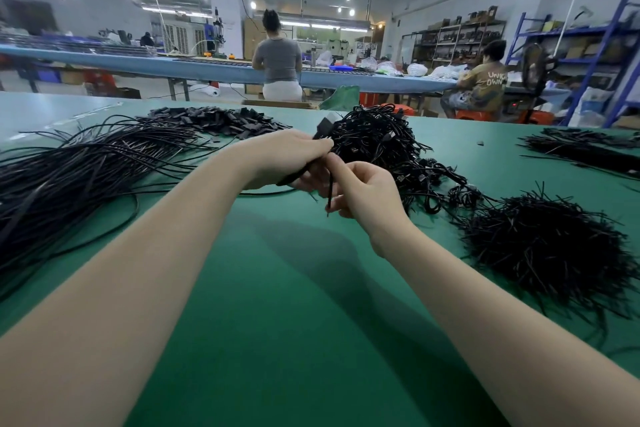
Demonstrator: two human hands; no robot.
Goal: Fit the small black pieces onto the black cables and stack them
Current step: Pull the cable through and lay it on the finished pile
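Observation:
Above the green table (277, 288), my left hand (287, 159) grips a bunch of black pieces, with one small black piece (325, 125) sticking up past the fingers. My right hand (363, 191) pinches a thin black cable (329, 194) that hangs down between the two hands. Loose black cables (86, 163) lie spread at the left. A heap of small black pieces (214, 120) sits behind them. A tangled pile of cables (381, 142) lies just beyond my hands.
A bushy heap of short black cables (547, 246) lies at the right, and another bundle (585, 149) at the far right. Across the aisle two people sit at a long blue bench (207, 68). Blue shelving (602, 55) stands at the right.

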